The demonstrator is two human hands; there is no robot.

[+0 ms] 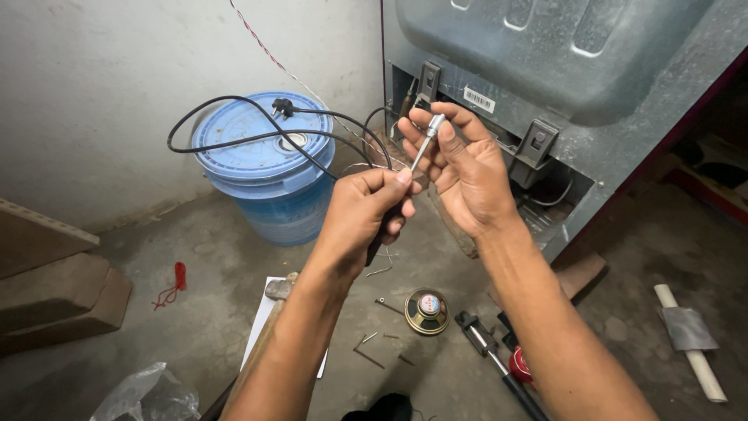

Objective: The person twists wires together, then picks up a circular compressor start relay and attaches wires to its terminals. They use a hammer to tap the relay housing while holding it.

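We hold a slim screwdriver with a silver metal shaft and dark handle [417, 156] at the centre of the view, its long axis tilted from about seven o'clock up to one o'clock, the bright metal end pointing up toward the grey metal back panel of an appliance [561, 70]. Our left hand [362, 222] has its grip clamped around the dark handle at the lower end, thumb pressed along the shaft. Our right hand [460, 168] has its grip closed on the upper metal end, pinching it between thumb and fingertips.

A black power cable with a two-pin plug [282, 107] loops out at ten o'clock from the hands, and one end runs down toward the left fist; we cannot tell whether that hand also holds it. The loop hangs over a blue plastic bucket with a closed blue lid [265, 168]; its contents are hidden.

On the bare concrete floor [195, 312] at six o'clock lies a small round loudspeaker with a brass-coloured rim [426, 311], with a few loose dark nails or screws [368, 355] just beside it. At five o'clock lies a black and red-handled tool [499, 359]. At seven o'clock a wooden-handled hammer [274, 300] rests on a white sheet of paper [261, 327]. A red string [175, 284] lies at nine o'clock, a crumpled clear plastic bag [144, 398] at eight, and a pale tube wrapped with grey tape [689, 335] at four.
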